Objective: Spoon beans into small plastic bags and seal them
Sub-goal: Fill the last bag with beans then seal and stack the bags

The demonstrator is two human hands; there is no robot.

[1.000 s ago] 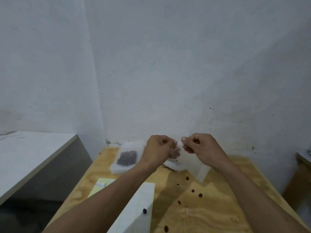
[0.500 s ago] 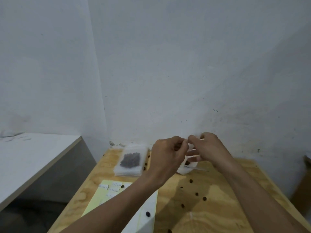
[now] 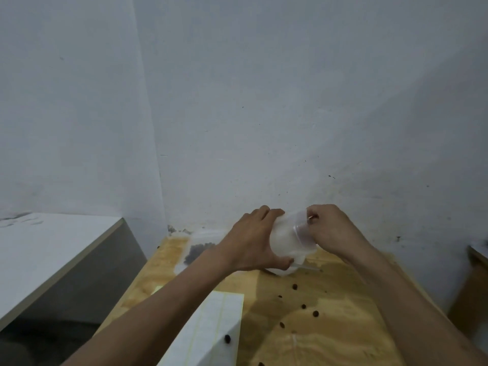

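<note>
As both arms reach forward, left hand [image 3: 253, 241] cupping clear container [image 3: 287, 241], right hand [image 3: 330, 228] pinching its rim

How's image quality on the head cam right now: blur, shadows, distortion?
Head view: soft overall, with motion blur on the left hand, right hand and the clear plastic container they hold; its contents can't be made out. Light is dim and flat, no glare; the arms throw a broad soft shadow over the wooden table. Wide-angle bending shows in the wall corner.
</note>
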